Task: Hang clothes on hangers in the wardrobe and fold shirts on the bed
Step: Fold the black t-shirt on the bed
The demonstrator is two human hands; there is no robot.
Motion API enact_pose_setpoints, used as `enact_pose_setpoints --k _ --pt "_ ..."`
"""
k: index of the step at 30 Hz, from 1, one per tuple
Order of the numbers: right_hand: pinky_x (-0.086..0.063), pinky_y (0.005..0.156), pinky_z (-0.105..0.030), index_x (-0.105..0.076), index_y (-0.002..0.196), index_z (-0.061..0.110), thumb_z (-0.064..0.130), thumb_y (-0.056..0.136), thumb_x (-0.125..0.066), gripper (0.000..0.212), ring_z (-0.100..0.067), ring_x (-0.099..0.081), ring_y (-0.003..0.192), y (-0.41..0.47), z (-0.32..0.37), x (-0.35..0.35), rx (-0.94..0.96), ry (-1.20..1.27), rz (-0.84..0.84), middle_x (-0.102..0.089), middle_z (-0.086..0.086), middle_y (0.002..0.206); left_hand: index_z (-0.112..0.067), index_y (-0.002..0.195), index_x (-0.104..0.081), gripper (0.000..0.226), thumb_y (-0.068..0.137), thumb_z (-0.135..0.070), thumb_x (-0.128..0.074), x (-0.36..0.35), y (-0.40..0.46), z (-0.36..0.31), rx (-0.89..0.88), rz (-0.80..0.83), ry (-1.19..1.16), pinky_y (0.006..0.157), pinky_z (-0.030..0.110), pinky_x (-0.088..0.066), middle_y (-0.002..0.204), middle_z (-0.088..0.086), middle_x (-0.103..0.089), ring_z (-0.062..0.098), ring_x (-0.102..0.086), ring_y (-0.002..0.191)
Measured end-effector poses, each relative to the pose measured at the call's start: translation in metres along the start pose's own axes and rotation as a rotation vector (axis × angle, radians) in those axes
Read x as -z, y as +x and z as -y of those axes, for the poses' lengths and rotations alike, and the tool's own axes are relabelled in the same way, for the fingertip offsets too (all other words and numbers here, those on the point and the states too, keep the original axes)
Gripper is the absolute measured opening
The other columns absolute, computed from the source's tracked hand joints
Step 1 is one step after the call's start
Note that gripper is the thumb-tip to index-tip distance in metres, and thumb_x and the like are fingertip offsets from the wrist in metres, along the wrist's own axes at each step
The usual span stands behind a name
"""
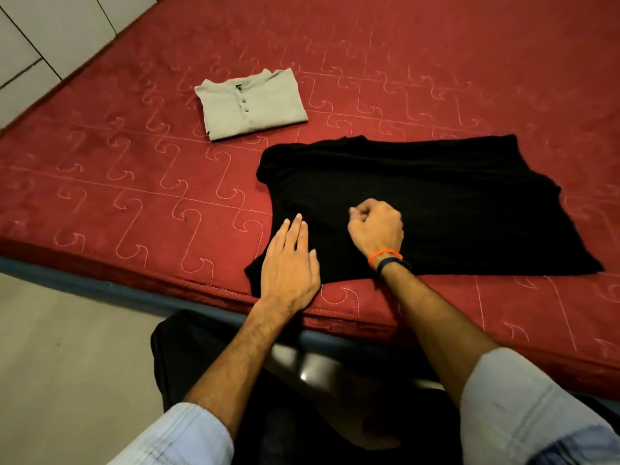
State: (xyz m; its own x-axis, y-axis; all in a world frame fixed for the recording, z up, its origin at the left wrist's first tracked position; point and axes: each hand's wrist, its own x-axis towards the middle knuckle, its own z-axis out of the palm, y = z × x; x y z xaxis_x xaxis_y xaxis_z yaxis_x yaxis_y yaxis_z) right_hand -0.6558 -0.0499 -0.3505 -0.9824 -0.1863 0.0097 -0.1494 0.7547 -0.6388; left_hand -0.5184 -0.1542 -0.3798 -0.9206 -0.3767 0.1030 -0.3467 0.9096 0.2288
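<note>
**Mid-fold on the black shirt, second of the pile**

Fold step is running, not the hanging part. Black shirt is lying spread on the red mattress, near the front edge, partly folded by the look of the doubled layer on its left side. Grey henley shirt is sitting further back, already folded into a neat rectangle with the buttons up, apart from the black one.

Left hand is lying flat on the shirt's near left corner, fingers straight and together, pressing the fabric down. Right hand is curled into a fist over the middle of the shirt, fingers tucked under; it looks to be pinching a bit of cloth, but black on black, so I cannot tell for sure. Orange band and a dark one are sitting on that wrist.

Next move, my guess: left hand keeps pinning as an anchor while the right pulls or lifts its fold across. Thin, floppy knit, so it needs smoothing or the crease will drift.

Surface: quilted mattress with swirl stitching, dark frame edge below it. Pale floor at left, white panels top left, possibly wardrobe doors. No hangers in view.
</note>
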Motion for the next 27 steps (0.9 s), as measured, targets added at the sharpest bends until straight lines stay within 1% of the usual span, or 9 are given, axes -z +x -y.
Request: enact_pose_setpoints --k 2,7,10,13,16,18,21,24,27 --pt "-0.047 0.079 -0.031 -0.069 0.084 0.016 0.030 0.089 -0.062 0.016 -0.029 -0.065 0.097 0.006 -0.005 0.000 -0.115 0.072 -0.032 -0.070 -0.006 0.095 0.002 0.148 -0.037 0.066 0.095 -0.035 -0.022 -0.001 0.000 0.000 0.010 0.005 0.015 0.120 0.041 -0.026 0.159 0.015 -0.030 0.028 -0.026 0.148" --pt "-0.037 0.070 -0.026 -0.067 0.099 0.016 0.037 0.093 -0.062 0.022 -0.025 -0.064 0.093 0.007 -0.013 -0.004 0.095 -0.014 -0.016 -0.064 -0.003 0.101 0.000 0.149 -0.036 0.069 0.092 -0.037 -0.022 -0.001 0.002 -0.002 0.038 -0.001 0.020 0.121 0.039 -0.024 0.159 0.013 -0.030 0.028 -0.028 0.147" --pt "-0.043 0.071 -0.032 -0.061 0.110 0.015 0.031 0.093 -0.062 0.023 -0.029 -0.064 0.093 0.003 -0.012 -0.007 0.115 -0.074 -0.069 -0.060 -0.006 0.110 -0.004 0.152 -0.032 0.072 0.087 -0.038 -0.027 0.003 0.004 -0.006 0.099 0.037 0.010 0.118 0.039 -0.025 0.162 0.009 -0.024 0.027 -0.027 0.146" --pt "-0.051 0.067 -0.039 -0.064 0.108 0.012 0.023 0.093 -0.061 0.020 -0.031 -0.061 0.088 -0.006 -0.012 -0.009 0.448 -0.172 -0.165 -0.056 -0.009 0.115 -0.010 0.155 -0.024 0.081 0.080 -0.040 -0.031 0.010 0.016 -0.009 0.158 0.111 0.050 0.113 0.042 -0.025 0.165 0.006 -0.013 0.026 -0.024 0.143" --pt "-0.045 0.096 -0.041 -0.066 0.121 0.015 0.039 0.097 -0.047 0.039 -0.027 -0.056 0.118 -0.014 -0.025 -0.015 0.782 -0.338 -0.057 -0.061 -0.004 0.131 -0.013 0.156 -0.021 0.082 0.080 -0.044 -0.030 0.010 0.022 -0.007 0.167 0.118 0.117 0.110 0.044 -0.026 0.166 0.005 -0.010 0.027 -0.028 0.139" --pt "-0.022 0.119 -0.044 -0.047 0.145 0.015 0.056 0.098 -0.027 0.066 -0.022 -0.034 0.143 -0.019 -0.034 -0.016 0.661 -0.406 0.137 -0.041 -0.003 0.154 -0.013 0.156 -0.022 0.079 0.086 -0.049 -0.027 0.005 0.020 -0.003 0.162 0.096 0.130 0.110 0.046 -0.027 0.166 0.003 -0.010 0.026 -0.030 0.138" --pt "0.002 0.123 -0.046 -0.015 0.157 0.010 0.066 0.094 -0.010 0.084 -0.019 -0.003 0.152 -0.018 -0.037 -0.014 0.465 -0.440 0.218 -0.008 -0.006 0.165 -0.015 0.157 -0.021 0.077 0.092 -0.057 -0.023 0.001 0.017 -0.001 0.166 0.069 0.124 0.111 0.048 -0.026 0.166 0.000 -0.011 0.024 -0.029 0.139" --pt "0.000 0.123 -0.049 -0.014 0.155 0.006 0.066 0.096 -0.022 0.085 -0.022 0.002 0.153 -0.023 -0.034 -0.009 0.544 -0.429 0.152 -0.004 -0.012 0.165 -0.016 0.156 -0.021 0.078 0.093 -0.060 -0.021 0.000 0.015 0.000 0.162 0.048 0.122 0.111 0.047 -0.025 0.165 -0.001 -0.013 0.023 -0.029 0.140" --pt "-0.006 0.123 -0.048 -0.017 0.156 0.011 0.070 0.094 -0.021 0.085 -0.017 -0.003 0.152 -0.026 -0.040 -0.007 0.628 -0.453 0.233 -0.008 -0.005 0.165 -0.015 0.156 -0.022 0.078 0.093 -0.060 -0.019 0.001 0.014 0.003 0.159 0.040 0.129 0.111 0.045 -0.025 0.165 -0.001 -0.014 0.022 -0.029 0.140"
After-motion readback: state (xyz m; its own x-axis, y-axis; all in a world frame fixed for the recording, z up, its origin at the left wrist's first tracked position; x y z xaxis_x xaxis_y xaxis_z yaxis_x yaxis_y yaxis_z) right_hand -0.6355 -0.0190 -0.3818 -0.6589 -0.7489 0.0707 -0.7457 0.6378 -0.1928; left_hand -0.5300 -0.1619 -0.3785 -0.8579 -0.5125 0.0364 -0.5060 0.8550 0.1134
